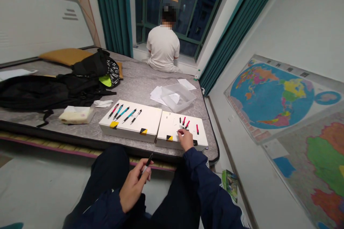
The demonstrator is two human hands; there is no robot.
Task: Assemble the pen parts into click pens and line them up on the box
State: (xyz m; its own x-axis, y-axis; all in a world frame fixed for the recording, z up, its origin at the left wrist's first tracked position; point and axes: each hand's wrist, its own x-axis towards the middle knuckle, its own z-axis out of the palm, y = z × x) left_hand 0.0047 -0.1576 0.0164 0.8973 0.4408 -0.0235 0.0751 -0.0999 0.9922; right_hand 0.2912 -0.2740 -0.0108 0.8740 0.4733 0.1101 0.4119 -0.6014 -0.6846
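Pen [147, 164] pinched in your left hand [134, 185]

It is slim, black at its raised end, pale lower down, and tilted upward between your knees [114, 159]. Your right hand [185, 139] bends over the smaller white box [166, 125], near red pieces [197, 129]; whether its fingers pinch anything, the view cannot tell you.

I wear a dark navy long-sleeved top, its right sleeve [208, 182] running from the centre of the frame towards the lower right, with narrow white stripes showing in patches along the outer edge. My left sleeve [103, 205], at the bottom left of centre, is the same navy, with a thin pale line and a small white fleck near the cuff. Both sleeves end at the wrist, and below them I have on very dark, plain, loose trousers [110, 166].
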